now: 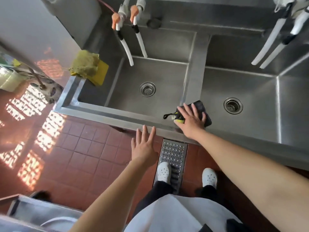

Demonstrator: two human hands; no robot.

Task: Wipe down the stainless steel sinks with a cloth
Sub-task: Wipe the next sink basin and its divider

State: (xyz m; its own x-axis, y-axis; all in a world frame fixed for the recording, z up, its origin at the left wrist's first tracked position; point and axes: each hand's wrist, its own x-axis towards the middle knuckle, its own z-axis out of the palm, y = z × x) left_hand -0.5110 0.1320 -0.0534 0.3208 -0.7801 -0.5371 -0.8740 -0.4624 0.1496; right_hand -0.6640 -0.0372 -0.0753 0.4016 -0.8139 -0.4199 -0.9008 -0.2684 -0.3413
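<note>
Two stainless steel sinks stand side by side: the left sink [117, 104] and the right sink [275, 114], split by a steel divider [194, 77]. A dark grey cloth [199, 105] with a black loop and a yellow-green tag lies on the front rim where the divider meets it. My right hand [192, 121] presses flat on that cloth, fingers spread. My left hand [143, 144] hovers with straight fingers, its fingertips at the front rim of the left sink, holding nothing.
A yellow sponge under an olive rag [87, 66] sits on the left sink's left rim. White faucet hoses [130, 46] hang over the left basin, another pair [274, 46] over the right. Below lie red floor tiles, a perforated floor drain [173, 153] and my white shoes.
</note>
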